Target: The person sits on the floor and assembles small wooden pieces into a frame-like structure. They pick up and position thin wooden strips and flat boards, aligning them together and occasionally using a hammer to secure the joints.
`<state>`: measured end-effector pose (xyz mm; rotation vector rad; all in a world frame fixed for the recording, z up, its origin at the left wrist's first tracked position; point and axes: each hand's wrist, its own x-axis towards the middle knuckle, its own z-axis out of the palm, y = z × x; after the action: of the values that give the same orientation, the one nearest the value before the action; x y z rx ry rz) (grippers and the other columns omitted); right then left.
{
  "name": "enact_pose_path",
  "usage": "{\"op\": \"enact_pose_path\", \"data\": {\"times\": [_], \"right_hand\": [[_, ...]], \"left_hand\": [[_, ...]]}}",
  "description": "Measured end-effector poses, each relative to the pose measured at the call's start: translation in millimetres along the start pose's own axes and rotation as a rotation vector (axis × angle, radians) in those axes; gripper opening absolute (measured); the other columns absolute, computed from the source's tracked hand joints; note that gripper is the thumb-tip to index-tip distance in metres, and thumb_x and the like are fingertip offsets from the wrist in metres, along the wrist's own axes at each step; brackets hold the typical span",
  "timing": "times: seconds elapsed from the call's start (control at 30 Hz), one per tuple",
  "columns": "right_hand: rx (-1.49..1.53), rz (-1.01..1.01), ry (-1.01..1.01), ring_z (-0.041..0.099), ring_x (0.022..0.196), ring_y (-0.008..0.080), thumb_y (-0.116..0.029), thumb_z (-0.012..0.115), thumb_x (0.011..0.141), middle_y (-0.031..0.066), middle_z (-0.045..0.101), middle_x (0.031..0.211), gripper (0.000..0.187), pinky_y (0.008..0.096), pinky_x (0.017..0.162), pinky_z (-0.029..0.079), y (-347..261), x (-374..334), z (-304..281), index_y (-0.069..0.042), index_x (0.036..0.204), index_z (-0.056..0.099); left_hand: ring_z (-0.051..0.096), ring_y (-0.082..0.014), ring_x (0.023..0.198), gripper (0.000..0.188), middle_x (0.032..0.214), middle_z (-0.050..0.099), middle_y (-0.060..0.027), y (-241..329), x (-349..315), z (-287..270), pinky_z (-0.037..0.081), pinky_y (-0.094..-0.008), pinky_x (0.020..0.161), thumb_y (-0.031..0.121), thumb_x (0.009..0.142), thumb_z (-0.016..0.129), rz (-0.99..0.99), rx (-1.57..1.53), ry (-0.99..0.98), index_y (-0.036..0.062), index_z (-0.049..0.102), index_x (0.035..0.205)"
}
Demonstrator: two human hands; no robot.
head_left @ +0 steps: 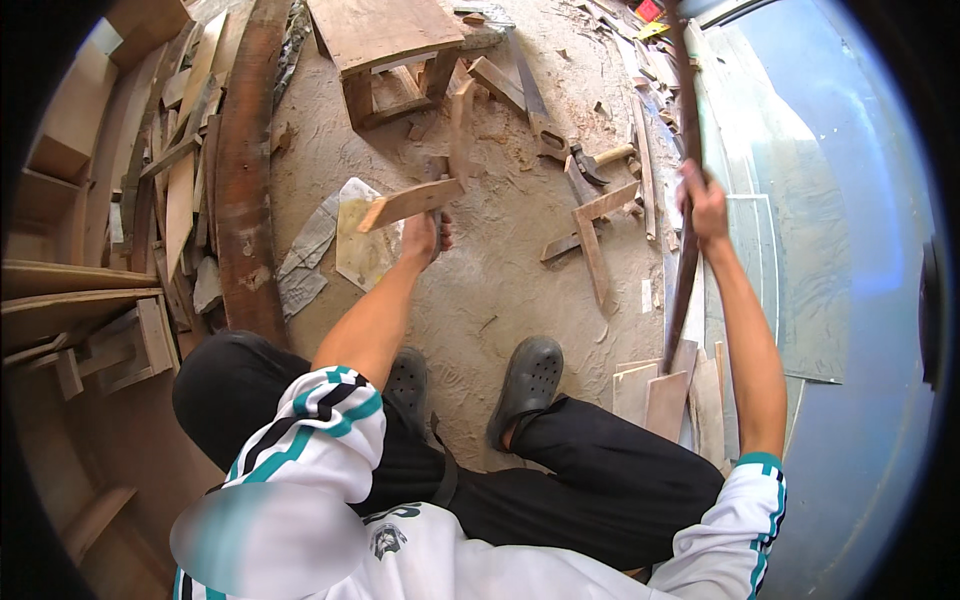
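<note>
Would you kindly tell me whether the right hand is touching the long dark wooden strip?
Touching: the head view shows the right hand closed around the long dark wooden strip, with no gap between them.

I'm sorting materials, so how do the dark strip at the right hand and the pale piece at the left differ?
The dark strip is long; the pale piece is short. The dark strip runs up the view; the pale piece slants across it. Both are narrow.
</note>
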<state>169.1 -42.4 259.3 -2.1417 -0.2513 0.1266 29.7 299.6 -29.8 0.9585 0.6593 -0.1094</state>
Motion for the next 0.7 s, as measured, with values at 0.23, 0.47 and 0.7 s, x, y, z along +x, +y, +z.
{"op": "enact_pose_path", "data": {"times": [0.23,0.47,0.7], "right_hand": [[0.557,-0.04,0.552,0.061,0.063,0.0213,-0.045,0.048,0.1,0.0084,0.059,0.076,0.039,0.0346,0.063,0.051,-32.4,71.0,-12.5,-0.007,0.105,0.049],[1.007,0.125,0.64,0.066,0.087,0.0281,-0.044,0.042,0.102,0.0088,0.064,0.093,0.033,0.0514,0.078,0.052,10.0,58.2,48.4,-0.012,0.112,0.045],[1.067,0.278,0.78,0.064,0.081,0.0282,-0.046,0.042,0.102,0.0094,0.059,0.091,0.044,0.0526,0.076,0.058,37.1,45.4,102.1,-0.005,0.118,0.041]], "left_hand": [[0.054,-0.018,0.045,0.057,0.058,0.055,-0.0076,-31.1,-3.5,-38.3,0.044,-0.0316,0.041,0.047,0.103,0.031,0.226,0.137,0.196,0.0013,0.058,0.085],[0.057,-0.018,0.045,0.066,0.054,0.057,-0.0071,-27.1,-3.2,-39.6,0.045,-0.0338,0.044,0.057,0.1,0.032,0.183,0.278,0.41,0.0017,0.06,0.078],[0.071,-0.0285,0.08,0.058,0.081,0.072,-0.0116,-4.7,12.9,-61.1,0.054,-0.042,0.069,0.051,0.098,0.038,0.198,0.787,0.547,0.0012,0.069,0.099]]}}
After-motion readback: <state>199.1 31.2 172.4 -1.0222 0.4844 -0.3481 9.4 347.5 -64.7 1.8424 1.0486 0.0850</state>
